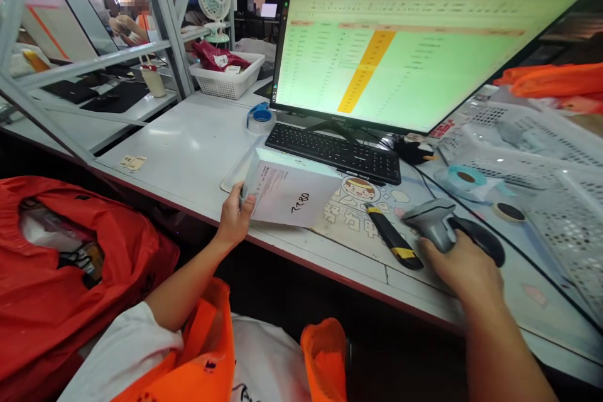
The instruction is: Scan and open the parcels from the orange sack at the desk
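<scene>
My left hand [235,216] is closed on the left end of a white flat package [287,198], thumb on its near face. The package has small print on one side and black handwritten digits, and it is tilted over the desk's front edge. At the right, my right hand [464,267] wraps around the handle of a grey barcode scanner [431,218], low over the desk mat; some of its fingers are hidden. A black and yellow utility knife [394,237] lies just left of the scanner. Close behind my right hand is a black mouse [480,241].
Behind the package stand a black keyboard [332,152] and a large monitor [400,56] showing a spreadsheet. White baskets [546,144] line the right side, with tape rolls [466,179] beside them. A red bag [70,301] fills the lower left. Beyond the metal frame sits another person.
</scene>
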`<state>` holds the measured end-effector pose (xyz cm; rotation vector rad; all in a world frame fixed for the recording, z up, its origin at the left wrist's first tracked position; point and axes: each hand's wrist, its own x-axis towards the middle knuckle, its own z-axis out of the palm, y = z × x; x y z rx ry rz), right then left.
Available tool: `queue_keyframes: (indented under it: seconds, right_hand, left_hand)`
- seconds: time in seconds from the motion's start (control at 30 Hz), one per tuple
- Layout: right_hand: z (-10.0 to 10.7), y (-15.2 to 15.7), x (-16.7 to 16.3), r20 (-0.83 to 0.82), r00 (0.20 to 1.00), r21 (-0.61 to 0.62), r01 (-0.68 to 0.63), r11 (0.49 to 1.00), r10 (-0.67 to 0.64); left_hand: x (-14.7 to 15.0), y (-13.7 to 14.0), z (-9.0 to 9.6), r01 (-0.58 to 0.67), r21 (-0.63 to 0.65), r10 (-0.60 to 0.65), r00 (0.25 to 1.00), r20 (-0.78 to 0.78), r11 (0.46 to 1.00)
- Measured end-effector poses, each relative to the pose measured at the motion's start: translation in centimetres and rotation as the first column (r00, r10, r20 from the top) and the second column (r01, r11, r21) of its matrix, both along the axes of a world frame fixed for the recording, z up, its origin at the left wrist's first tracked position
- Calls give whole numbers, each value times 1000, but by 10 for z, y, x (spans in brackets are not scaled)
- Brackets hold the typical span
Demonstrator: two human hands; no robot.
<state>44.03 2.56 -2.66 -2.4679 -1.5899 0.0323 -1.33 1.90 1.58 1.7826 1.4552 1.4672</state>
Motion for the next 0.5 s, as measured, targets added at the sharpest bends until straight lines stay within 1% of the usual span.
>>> queue_keyframes:
  seconds: [0.07,0.13,0.2,0.23,0.27,0.3,0.33,0.37,0.4,0.43,0.47,0.5]
  right_hand:
    - [8,5,-7,-54,997,-49,43,998,-46]
    - [20,6,-13,-57,997,-88,50,995,-55]
    - [35,0,-20,-42,998,-125,45,991,-51]
    - [44,-7,-24,-54,998,-126,23,992,-30]
    - [54,-16,-28,-93,995,-106,-37,994,27]
    - [64,-27,-34,-156,979,-68,-139,988,127]
    - [73,-39,-41,-231,937,-13,-272,962,261]
    - [83,-53,-49,-298,861,52,-416,908,412]
    - [91,-65,-58,-346,761,114,-546,830,548]
    - [98,-76,-68,-369,657,167,-649,742,658]
    - [104,-84,-78,-374,569,203,-720,663,733]
    - [109,-90,-87,-369,510,224,-763,606,777]
  left_hand:
    - [4,3,1,-19,-16,19,1000,-2,1000]
    - [9,5,1,-37,-40,37,999,-2,999]
    - [13,7,0,-47,-61,47,999,5,997]
    - [15,8,-1,-42,-71,43,999,14,997]
    - [16,9,-1,-31,-83,34,999,28,996]
    - [18,9,-2,-16,-97,21,999,48,995]
    - [20,9,-3,7,-116,1,997,75,993]
    - [22,10,-3,39,-141,-24,994,108,989]
    - [25,9,-4,76,-167,-52,988,144,983]
    - [27,9,-5,112,-191,-78,981,179,975]
    - [30,8,-5,145,-214,-100,973,208,966]
    - [32,7,-6,171,-236,-116,966,232,957]
